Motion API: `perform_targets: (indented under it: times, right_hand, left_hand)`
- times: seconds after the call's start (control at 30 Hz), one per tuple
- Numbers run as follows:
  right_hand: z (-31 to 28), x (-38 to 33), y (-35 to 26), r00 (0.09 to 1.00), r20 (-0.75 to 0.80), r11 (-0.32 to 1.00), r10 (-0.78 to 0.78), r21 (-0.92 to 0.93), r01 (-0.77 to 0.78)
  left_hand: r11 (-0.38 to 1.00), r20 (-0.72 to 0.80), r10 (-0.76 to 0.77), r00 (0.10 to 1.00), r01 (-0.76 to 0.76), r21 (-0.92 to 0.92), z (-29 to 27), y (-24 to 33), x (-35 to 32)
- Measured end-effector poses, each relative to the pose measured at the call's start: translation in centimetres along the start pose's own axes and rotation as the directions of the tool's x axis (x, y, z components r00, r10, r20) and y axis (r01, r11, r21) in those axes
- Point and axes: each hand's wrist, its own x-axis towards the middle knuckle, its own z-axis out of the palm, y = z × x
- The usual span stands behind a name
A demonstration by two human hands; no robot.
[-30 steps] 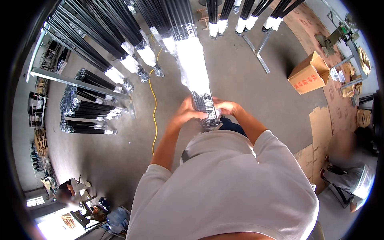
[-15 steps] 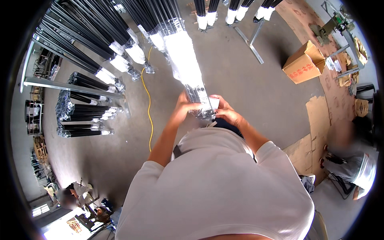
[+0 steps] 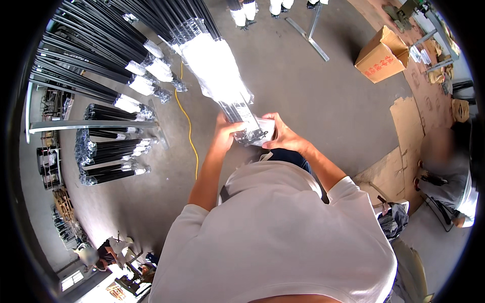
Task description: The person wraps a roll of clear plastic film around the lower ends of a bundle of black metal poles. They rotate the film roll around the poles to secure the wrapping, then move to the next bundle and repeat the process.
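Observation:
A bundle of thin black rods (image 3: 194, 12) slants down toward me, its near part wrapped in glaring white material (image 3: 212, 65). Clear shiny film covers the bundle's near end (image 3: 236, 113). My left hand (image 3: 226, 133) is closed around that end from the left, thumb on top. Against its right side my right hand (image 3: 287, 136) grips a small whitish, shiny piece (image 3: 266, 129) between thumb and fingers. Whether this piece is a roll or folded film, I cannot tell. Part of it is hidden behind the bundle's end and my fingers.
More wrapped rod bundles (image 3: 106, 60) lie at the left, by a metal rack bar (image 3: 91, 124). A yellow cord (image 3: 190, 132) runs along the floor. To the right stand an open cardboard box (image 3: 376, 58) and a metal stand (image 3: 309, 38). One person (image 3: 444, 177) sits at the right.
The bundle's near end has shifted slightly left and up with my left hand. My right hand has spread wider around the whitish piece, which shows more. The whole view has turned a little.

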Motion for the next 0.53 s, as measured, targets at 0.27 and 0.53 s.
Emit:
perform_targets:
  times: [0.27, 0.53]
  right_hand:
    - [-5.7, -2.4, -3.4, 0.942, 0.317, 0.993, 0.106, 0.021, -0.118]
    - [-3.0, -3.8, -8.0, 0.937, 0.314, 0.986, 0.156, 0.001, -0.164]
  left_hand:
    - [0.996, -0.028, -0.019, 0.999, 0.016, -0.093, -0.7, -0.1, 0.0]
    - [0.998, -0.108, 0.047, 0.993, -0.043, 0.039, 0.7, -1.2, 0.0]
